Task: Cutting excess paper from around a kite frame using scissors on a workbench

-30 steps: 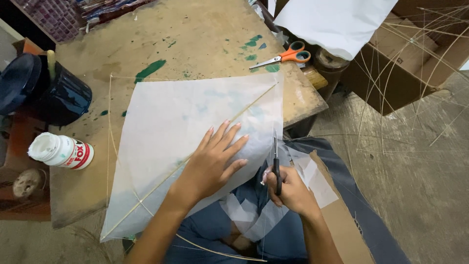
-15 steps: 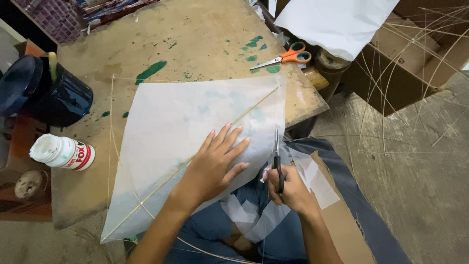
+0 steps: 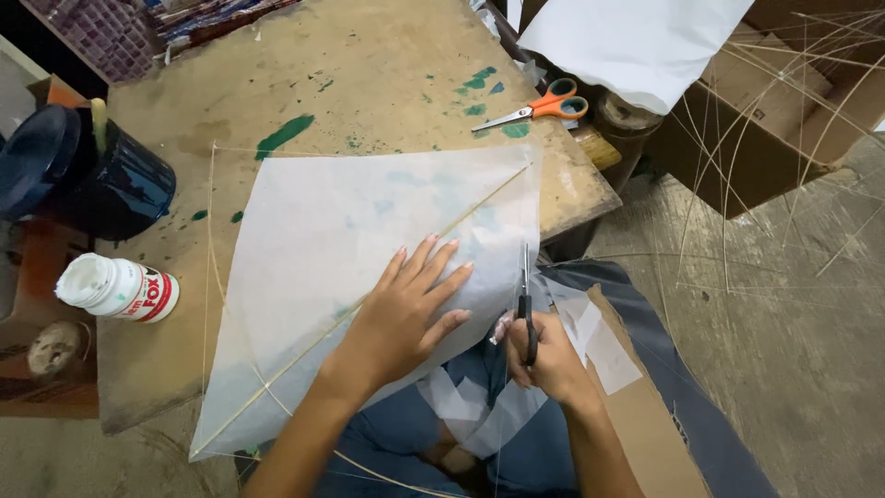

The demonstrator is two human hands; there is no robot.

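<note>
The black-handled scissors (image 3: 527, 314) have edged forward along the right edge of the translucent white paper kite sheet (image 3: 350, 267) since a second ago. The right hand (image 3: 551, 360) has its fingers closed around the scissor handles. The left hand (image 3: 406, 314), fingers spread wide, presses the sheet flat on the paint-stained wooden table (image 3: 304, 83), over a thin bamboo stick (image 3: 479, 198).

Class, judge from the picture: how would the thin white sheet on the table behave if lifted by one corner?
The sheet is probably light and floppy: the table's stains show through. Its stick may stiffen that line. It likely tears easily; the left hand presses it flat.
</note>
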